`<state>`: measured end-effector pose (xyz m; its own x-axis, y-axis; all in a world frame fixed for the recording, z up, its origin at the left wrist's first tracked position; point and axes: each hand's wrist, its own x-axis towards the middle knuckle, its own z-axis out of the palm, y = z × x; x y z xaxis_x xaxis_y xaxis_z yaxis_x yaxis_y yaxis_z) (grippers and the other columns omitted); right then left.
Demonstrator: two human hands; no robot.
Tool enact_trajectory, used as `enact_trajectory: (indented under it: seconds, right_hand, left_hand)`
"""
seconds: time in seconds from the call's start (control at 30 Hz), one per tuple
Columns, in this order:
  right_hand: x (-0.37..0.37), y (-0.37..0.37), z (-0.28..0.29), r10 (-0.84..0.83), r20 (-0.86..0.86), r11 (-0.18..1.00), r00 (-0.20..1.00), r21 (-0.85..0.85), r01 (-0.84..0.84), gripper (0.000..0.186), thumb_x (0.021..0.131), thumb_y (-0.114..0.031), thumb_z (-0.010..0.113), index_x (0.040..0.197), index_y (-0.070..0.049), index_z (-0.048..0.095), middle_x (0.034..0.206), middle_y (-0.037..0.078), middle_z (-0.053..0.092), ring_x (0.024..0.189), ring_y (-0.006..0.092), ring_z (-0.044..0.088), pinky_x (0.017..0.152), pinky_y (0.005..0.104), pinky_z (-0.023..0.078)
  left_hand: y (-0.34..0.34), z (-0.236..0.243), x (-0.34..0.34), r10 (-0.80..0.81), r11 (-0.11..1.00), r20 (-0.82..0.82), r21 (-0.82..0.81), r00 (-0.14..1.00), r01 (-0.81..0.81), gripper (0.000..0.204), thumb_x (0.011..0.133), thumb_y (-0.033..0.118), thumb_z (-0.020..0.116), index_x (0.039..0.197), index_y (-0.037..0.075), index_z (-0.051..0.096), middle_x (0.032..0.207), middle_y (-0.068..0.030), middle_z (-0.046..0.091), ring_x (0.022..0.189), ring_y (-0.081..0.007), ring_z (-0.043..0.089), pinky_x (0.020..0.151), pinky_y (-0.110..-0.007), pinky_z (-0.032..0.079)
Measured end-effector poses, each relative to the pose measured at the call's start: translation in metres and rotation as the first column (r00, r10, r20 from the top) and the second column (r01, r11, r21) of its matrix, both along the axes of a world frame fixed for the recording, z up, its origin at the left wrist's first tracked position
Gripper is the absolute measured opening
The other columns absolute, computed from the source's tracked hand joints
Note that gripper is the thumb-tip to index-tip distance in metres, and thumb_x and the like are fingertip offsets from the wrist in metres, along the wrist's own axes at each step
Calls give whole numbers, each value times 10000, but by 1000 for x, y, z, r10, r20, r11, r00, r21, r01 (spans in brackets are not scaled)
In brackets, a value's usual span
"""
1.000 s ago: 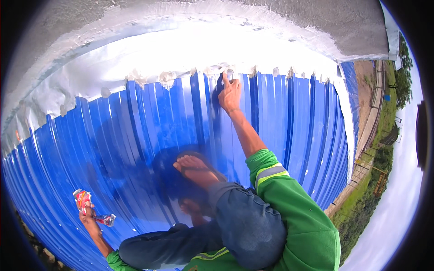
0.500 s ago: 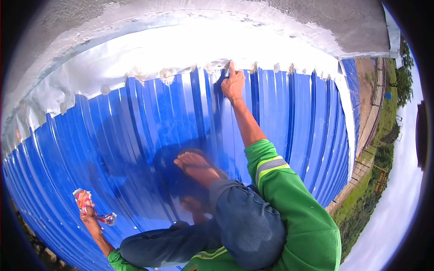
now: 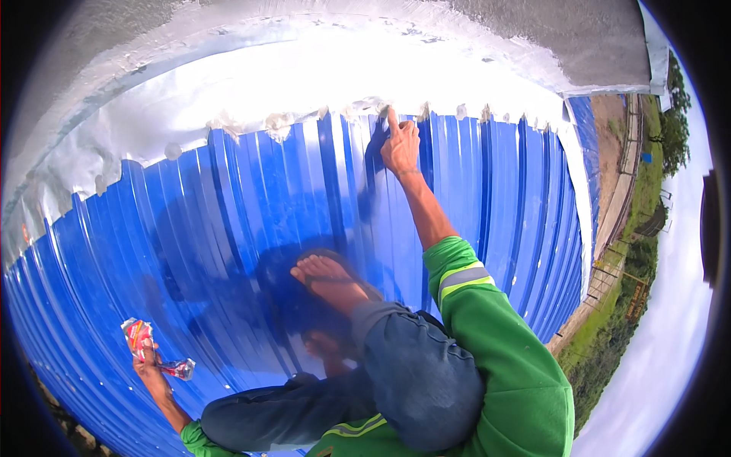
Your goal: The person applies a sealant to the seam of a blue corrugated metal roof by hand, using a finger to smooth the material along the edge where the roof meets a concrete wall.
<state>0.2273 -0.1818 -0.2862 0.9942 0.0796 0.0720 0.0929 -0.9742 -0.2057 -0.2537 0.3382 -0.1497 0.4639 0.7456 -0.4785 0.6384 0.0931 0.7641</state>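
Observation:
My right hand point(image 3: 400, 146) reaches to the lower edge of a shiny silver flashing sheet point(image 3: 327, 72). Its index finger is stretched out against the uneven grey sealant point(image 3: 373, 105) along that edge, while the other fingers curl back. Nothing shows in this hand. At the lower left, my left hand point(image 3: 148, 358) is closed round a crumpled red-and-white packet point(image 3: 138, 335), with a torn shiny piece point(image 3: 180, 369) hanging beside it. Under both hands lies a blue ribbed metal roof point(image 3: 251, 198), sloping up to the flashing.
Above the flashing rises a grey concrete wall point(image 3: 594, 38). My sandalled foot point(image 3: 329, 278) stands on the roof, below the right hand. A white trim strip point(image 3: 582, 206) marks the roof's right edge; beyond it lie a path, a fence and grass point(image 3: 601, 335).
My right hand has shifted slightly right and down along the sealant, with its forearm moving right. The left hand and packet stay almost in place.

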Motion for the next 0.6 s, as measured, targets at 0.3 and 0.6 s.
enact_trajectory:
  seconds: [0.3, 0.6]
  right_hand:
    - [-5, 2, -13, -43, 61, 997, 997, -62, 46, 701, 798, -61, 536, 1458, -262, 412, 1053, 187, 472, 1003, 374, 448, 859, 490, 360]
    - [-14, 34, -14, -153, -176, 985, 972, 57, 166, 735, 765, -63, 529, 1468, -233, 403, 1074, 216, 466, 986, 393, 451, 883, 515, 360]
  left_hand:
    - [-5, 1, 3, 23, 999, 6, 38, 1000, -24, 268, 929, 332, 683, 910, 65, 659, 657, 51, 520, 550, -40, 398, 507, -235, 276]
    - [-2, 7, 0, 19, 1000, -26, 17, 999, -18, 243, 922, 324, 689, 957, 86, 658, 718, 55, 559, 585, -33, 417, 534, -228, 301]
